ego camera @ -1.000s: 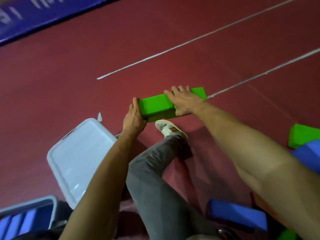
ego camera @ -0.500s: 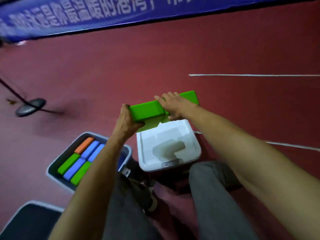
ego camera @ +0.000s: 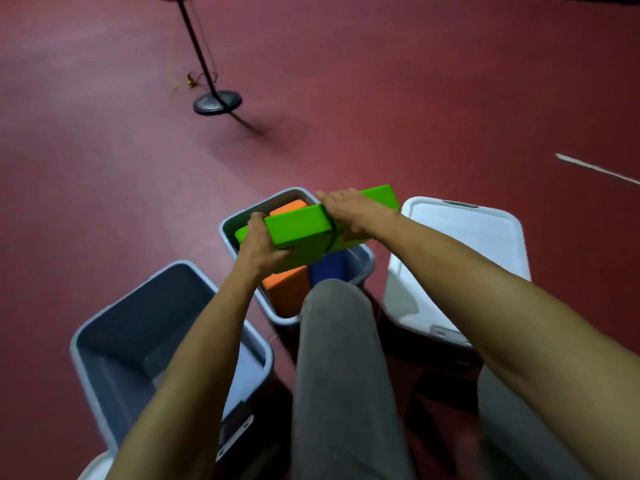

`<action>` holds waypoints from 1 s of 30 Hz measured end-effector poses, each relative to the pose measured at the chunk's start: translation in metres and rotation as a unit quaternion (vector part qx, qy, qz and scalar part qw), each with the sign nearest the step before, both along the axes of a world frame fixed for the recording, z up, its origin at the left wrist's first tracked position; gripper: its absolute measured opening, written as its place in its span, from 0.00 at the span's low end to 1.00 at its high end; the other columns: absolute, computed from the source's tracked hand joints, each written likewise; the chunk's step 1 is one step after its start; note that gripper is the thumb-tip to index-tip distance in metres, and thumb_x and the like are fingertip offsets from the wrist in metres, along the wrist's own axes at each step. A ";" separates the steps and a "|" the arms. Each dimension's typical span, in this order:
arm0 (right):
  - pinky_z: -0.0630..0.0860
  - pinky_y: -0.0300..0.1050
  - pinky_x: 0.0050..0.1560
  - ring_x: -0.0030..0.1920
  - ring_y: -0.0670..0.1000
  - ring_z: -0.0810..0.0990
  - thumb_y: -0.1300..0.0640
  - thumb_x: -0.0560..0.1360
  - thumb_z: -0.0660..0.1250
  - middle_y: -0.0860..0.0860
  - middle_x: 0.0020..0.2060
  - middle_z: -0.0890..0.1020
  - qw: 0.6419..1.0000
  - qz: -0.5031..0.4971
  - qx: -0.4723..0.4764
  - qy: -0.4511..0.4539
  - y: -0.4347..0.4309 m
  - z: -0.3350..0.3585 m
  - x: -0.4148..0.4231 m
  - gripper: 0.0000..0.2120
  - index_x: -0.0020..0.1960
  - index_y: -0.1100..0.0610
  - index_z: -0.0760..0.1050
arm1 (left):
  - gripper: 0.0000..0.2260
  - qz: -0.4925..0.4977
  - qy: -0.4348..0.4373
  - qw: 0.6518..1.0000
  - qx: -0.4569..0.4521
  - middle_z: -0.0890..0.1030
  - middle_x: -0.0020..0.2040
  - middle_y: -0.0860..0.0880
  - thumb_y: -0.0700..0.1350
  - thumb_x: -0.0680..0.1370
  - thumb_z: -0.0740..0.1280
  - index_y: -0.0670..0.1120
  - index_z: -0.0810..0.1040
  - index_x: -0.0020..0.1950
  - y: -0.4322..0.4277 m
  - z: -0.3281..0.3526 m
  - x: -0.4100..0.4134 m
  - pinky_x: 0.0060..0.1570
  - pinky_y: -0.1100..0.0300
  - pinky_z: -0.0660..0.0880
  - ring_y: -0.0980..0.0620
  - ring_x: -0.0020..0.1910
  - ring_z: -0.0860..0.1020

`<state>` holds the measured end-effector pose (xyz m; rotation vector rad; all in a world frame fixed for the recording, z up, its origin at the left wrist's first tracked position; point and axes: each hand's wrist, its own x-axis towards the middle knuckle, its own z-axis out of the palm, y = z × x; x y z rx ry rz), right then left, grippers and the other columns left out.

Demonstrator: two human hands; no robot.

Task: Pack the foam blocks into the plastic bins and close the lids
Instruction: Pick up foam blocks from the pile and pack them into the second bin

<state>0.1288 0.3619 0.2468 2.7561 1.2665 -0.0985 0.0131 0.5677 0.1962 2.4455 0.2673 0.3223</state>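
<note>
— Fingers of the left hand [ego camera: 258, 245]?
— Clamped on the near end of the green foam blocks [ego camera: 301, 230], held over the middle bin [ego camera: 362, 268], which holds orange [ego camera: 285, 292] and blue blocks [ego camera: 327, 273].
— Right hand [ego camera: 348, 213]?
— Fingers wrapped over the far end. An empty bin [ego camera: 104, 341] sits left, a lidded bin [ego camera: 464, 237] right.

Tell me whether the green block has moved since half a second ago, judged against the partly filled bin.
Yes. The green block, gripped by the left hand and right hand, was beside the partly filled bin, above a lidded one; now it is directly over the partly filled one.
</note>
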 end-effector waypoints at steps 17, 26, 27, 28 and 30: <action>0.70 0.58 0.65 0.65 0.63 0.73 0.57 0.73 0.68 0.61 0.66 0.73 0.984 0.079 -0.089 0.134 0.042 -0.179 0.056 0.38 0.77 0.63 0.55 | 0.34 0.068 0.142 0.987 -0.040 0.69 0.60 0.39 0.45 0.67 0.77 0.38 0.63 0.66 -0.003 -0.169 0.005 0.53 0.40 0.75 0.37 0.58 0.74; 0.54 0.58 0.76 0.77 0.64 0.57 0.67 0.73 0.64 0.62 0.73 0.63 0.976 0.132 -0.090 0.149 0.078 -0.239 0.095 0.35 0.77 0.65 0.54 | 0.40 0.113 0.179 0.976 -0.045 0.69 0.65 0.36 0.45 0.70 0.73 0.38 0.57 0.76 0.023 -0.222 0.026 0.61 0.44 0.73 0.35 0.61 0.72; 0.51 0.57 0.77 0.78 0.62 0.53 0.68 0.74 0.64 0.62 0.75 0.61 0.975 0.131 -0.092 0.152 0.081 -0.241 0.100 0.36 0.78 0.66 0.52 | 0.40 0.114 0.187 0.975 -0.033 0.70 0.64 0.36 0.45 0.70 0.74 0.38 0.57 0.76 0.026 -0.225 0.029 0.59 0.43 0.73 0.35 0.60 0.73; 0.49 0.57 0.77 0.79 0.62 0.51 0.68 0.74 0.65 0.61 0.76 0.59 0.974 0.137 -0.088 0.156 0.085 -0.244 0.104 0.37 0.78 0.66 0.51 | 0.39 0.113 0.198 0.974 -0.012 0.71 0.62 0.36 0.46 0.70 0.75 0.38 0.59 0.75 0.028 -0.226 0.031 0.58 0.43 0.74 0.35 0.59 0.73; 0.50 0.56 0.78 0.79 0.61 0.51 0.62 0.73 0.69 0.61 0.77 0.56 0.972 0.139 -0.080 0.174 0.090 -0.251 0.107 0.40 0.78 0.65 0.51 | 0.36 0.096 0.233 0.967 0.040 0.72 0.60 0.37 0.47 0.68 0.78 0.37 0.64 0.68 0.030 -0.227 0.031 0.57 0.43 0.74 0.36 0.58 0.73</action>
